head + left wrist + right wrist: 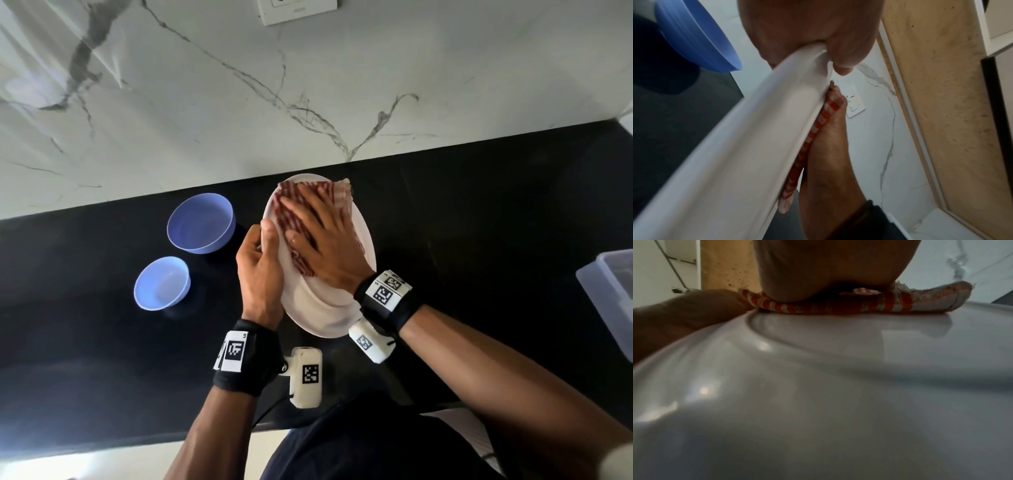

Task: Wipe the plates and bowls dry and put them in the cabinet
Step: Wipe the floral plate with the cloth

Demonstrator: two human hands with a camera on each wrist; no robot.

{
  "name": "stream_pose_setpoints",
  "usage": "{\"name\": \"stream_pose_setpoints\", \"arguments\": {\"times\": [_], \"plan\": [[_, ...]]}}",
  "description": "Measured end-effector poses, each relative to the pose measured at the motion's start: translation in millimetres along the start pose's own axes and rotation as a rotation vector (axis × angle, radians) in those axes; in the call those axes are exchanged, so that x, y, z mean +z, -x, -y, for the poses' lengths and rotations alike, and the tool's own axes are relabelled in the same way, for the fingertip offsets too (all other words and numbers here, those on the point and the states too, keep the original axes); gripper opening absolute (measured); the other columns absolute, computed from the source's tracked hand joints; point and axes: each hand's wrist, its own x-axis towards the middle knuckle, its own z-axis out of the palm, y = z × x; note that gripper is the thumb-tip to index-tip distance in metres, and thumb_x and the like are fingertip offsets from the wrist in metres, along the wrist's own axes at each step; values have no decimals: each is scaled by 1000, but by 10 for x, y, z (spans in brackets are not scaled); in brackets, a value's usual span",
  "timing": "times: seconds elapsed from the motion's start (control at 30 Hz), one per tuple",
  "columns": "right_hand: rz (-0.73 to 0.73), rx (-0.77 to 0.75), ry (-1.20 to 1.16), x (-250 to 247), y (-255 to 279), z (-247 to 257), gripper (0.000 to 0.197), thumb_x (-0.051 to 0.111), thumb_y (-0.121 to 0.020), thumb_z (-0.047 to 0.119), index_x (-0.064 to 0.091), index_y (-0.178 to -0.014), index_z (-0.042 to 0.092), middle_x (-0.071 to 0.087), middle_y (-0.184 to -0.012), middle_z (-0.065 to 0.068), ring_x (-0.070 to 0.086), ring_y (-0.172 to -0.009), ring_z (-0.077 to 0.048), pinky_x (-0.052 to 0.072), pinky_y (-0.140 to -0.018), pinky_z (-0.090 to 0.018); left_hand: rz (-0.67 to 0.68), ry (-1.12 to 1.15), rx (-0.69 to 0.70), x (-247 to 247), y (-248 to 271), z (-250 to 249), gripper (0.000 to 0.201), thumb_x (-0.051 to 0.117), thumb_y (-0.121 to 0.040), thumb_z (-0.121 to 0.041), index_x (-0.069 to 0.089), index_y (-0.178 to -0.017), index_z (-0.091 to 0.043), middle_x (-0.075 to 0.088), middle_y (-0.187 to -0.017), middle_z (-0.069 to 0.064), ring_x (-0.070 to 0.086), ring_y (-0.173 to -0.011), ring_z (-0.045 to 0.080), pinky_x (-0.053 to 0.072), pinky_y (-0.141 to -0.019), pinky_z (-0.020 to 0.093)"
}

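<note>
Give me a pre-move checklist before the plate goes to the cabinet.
1. Left hand grips the white plate by its rim: ok.
2. Right hand flat on the checked cloth, pressing it on the plate: ok.
3. Plate fully dry: cannot tell.
4. Large blue bowl and small blue bowl wiped: not ok, both untouched on the black counter.
5. Cabinet open and reachable: cannot tell.

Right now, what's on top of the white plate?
A red checked cloth lies on the white plate, pressed flat by the right hand. The plate surface under them is hidden.
</note>
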Motion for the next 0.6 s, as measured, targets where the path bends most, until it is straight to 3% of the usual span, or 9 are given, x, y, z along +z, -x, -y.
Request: {"name": "stream_pose_setpoints", "arguments": {"times": [0.07, 0.2, 0.23, 0.33, 0.4, 0.47, 0.53, 0.57, 0.6], "plan": [[15, 98, 18, 1, -49, -123, 67, 7, -101, 67, 20, -159, 37, 20, -168, 3, 13, -156, -19, 7, -123, -59, -29, -4, -11, -10, 23, 39, 49, 53, -107, -44, 48, -79, -4, 49, -72, 9, 45, -68, 22, 43, -64, 35], [55, 179, -62, 64, -8, -406, 65, 5, -101, 67, 5, -160, 39, 14, -169, 2, 14, -155, -17, 12, -123, -59, -45, -6, -12, -29, 55, 81, 41, 49, -111, -36, 50, -76, -15, 54, -68, -2, 50, -65, 14, 48, -61, 29], [67, 187, -67, 79, 37, -476, 65, 4, -102, 65, 2, -160, 37, 12, -170, -1, 13, -156, -20, 11, -123, -61, -45, -3, -11, -28, 59, 87, 41, 49, -111, -36, 49, -75, -15, 54, -68, -2, 50, -64, 13, 47, -60, 28], [142, 150, -70, 170, 257, -640, 55, 1, -108, 49, -2, -157, 25, 19, -164, -25, 19, -150, -48, 17, -114, -75, -71, 10, -3, 11, 66, 62, 44, 48, -111, -33, 43, -71, -16, 48, -61, -8, 45, -58, 8, 44, -56, 23], [182, 158, -63, 219, 435, -714, 56, -1, -109, 43, -3, -156, 13, 17, -161, -30, 17, -148, -54, 18, -111, -79, -85, 17, -7, 38, 63, 41, 46, 48, -111, -33, 40, -69, -17, 45, -59, -10, 43, -56, 7, 42, -54, 21], [140, 211, -54, 216, 601, -708, 61, -1, -106, 52, -16, -157, 20, -5, -165, -18, -7, -155, -39, 1, -122, -64, -98, 25, -31, 47, 42, 27, 47, 48, -111, -36, 40, -70, -13, 45, -61, -7, 42, -58, 9, 42, -55, 23], [208, 293, -166, 156, 721, -642, 60, 6, -106, 55, -21, -153, 31, -26, -163, 3, -35, -146, -5, -20, -121, -35, -119, 29, -69, 47, 7, 14, 50, 51, -109, -41, 44, -77, -3, 44, -66, -2, 43, -64, 14, 42, -60, 28], [258, 286, -203, 124, 767, -607, 59, 10, -107, 54, -21, -152, 32, -30, -161, 9, -39, -141, 3, -23, -120, -30, -134, 26, -86, 47, -15, 4, 50, 52, -108, -43, 46, -78, -4, 43, -68, 0, 42, -67, 17, 41, -63, 31], [295, 269, -209, 100, 811, -567, 60, 11, -106, 55, -21, -152, 34, -31, -161, 10, -38, -142, 3, -22, -121, -34, -149, 24, -99, 46, -32, -10, 48, 52, -107, -46, 46, -77, -9, 42, -69, 1, 41, -69, 18, 41, -65, 32]]}}
